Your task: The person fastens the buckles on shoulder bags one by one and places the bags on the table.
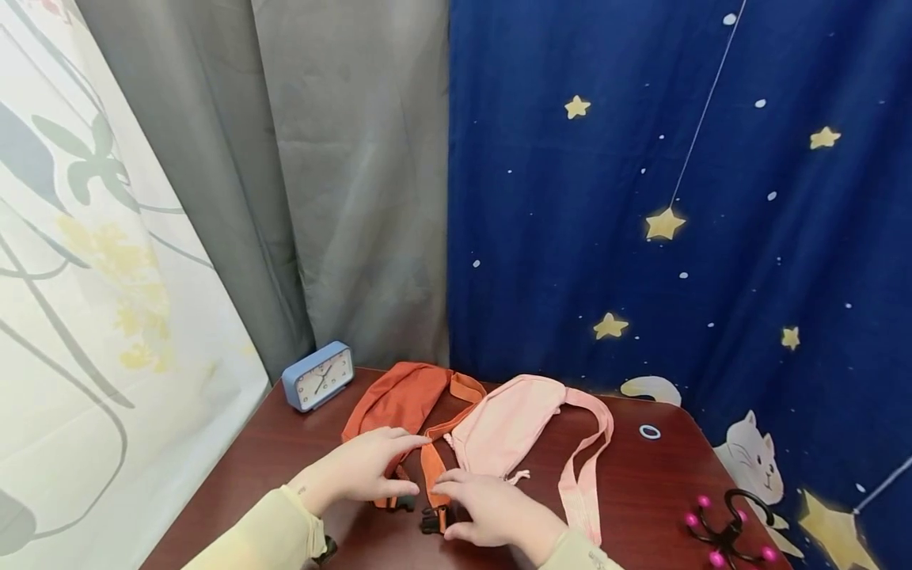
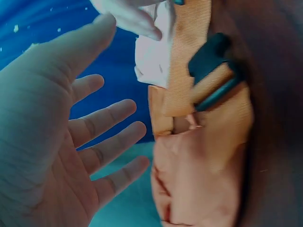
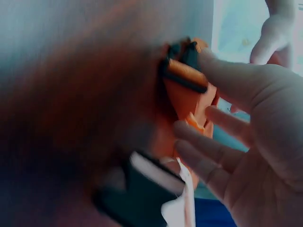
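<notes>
Hovering above the brown table (image 1: 670,491), the left hand (image 1: 363,467) and right hand (image 1: 495,511) face each other across an orange strap (image 1: 433,473). Left hand: fingers apart, extended, thumb separated from them; nothing is held. Right hand: thumb and fingers apart, slightly bent, nothing clamped between them. The right thumb is near the black buckle (image 1: 433,520) at the strap's end; whether they touch cannot be told.

The orange bag (image 1: 395,404) lies on the table at the far left, beyond the left hand. A second buckle piece (image 1: 404,503), also on orange webbing, lies between the hands, beside the first. The pink bag (image 1: 506,423) lies to the right of the orange bag, beyond the right hand. Its pink strap (image 1: 591,443) loops out to the right and back toward the right wrist.

A blue clock (image 1: 318,376) stands at the left rear, beside the orange bag. A white ring (image 1: 650,432) lies at the right rear. A black hook rack (image 1: 725,534) with pink tips is located at the right front. Grey curtain (image 1: 356,174) and blue curtain (image 1: 534,198) hang behind the table.
</notes>
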The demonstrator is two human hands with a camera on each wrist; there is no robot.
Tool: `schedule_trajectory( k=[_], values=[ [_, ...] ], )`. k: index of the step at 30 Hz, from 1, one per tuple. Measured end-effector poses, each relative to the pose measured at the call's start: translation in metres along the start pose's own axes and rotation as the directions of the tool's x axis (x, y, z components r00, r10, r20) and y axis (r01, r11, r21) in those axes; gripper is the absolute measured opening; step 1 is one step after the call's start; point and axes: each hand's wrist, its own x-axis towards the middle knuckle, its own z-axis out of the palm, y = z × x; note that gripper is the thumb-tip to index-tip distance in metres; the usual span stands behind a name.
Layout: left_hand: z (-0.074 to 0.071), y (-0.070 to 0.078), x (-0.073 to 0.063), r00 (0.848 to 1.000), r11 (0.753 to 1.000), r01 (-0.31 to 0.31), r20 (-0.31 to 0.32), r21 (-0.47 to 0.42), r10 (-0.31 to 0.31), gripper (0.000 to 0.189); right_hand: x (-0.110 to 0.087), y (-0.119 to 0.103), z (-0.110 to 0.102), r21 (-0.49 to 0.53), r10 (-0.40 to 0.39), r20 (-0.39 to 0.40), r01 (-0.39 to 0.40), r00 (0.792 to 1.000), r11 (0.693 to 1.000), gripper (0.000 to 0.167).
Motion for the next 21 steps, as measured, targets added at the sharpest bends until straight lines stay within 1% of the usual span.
schedule_trajectory(
  k=[3,7,13,18,21],
  values=[
    [0.010,-0.007,-0.003,1.000,1.000,0.003,-0.019,-0.029,-0.004,0.066,0.002,-0.002,0.012,0.021,0.012,0.004,-0.012,1.000,1.000,0.050],
    [0.019,-0.013,-0.009,0.997,0.999,-0.010,-0.071,-0.039,0.007,0.058,0.005,-0.004,0.020,0.048,0.028,-0.035,-0.027,0.999,0.998,0.040],
    [0.031,-0.019,-0.017,0.994,0.998,0.029,-0.099,-0.063,-0.035,0.050,0.010,-0.003,0.028,0.089,0.058,-0.093,-0.050,0.994,0.995,0.024],
    [0.040,-0.022,-0.020,0.991,0.998,0.038,-0.128,-0.056,-0.045,0.044,0.012,-0.001,0.036,0.135,0.119,-0.120,-0.102,0.986,0.986,0.021],
    [0.043,-0.025,-0.020,0.990,0.997,0.052,-0.131,-0.062,-0.060,0.040,0.014,-0.002,0.039,0.173,0.162,-0.130,-0.139,0.978,0.975,0.020]
  ],
)
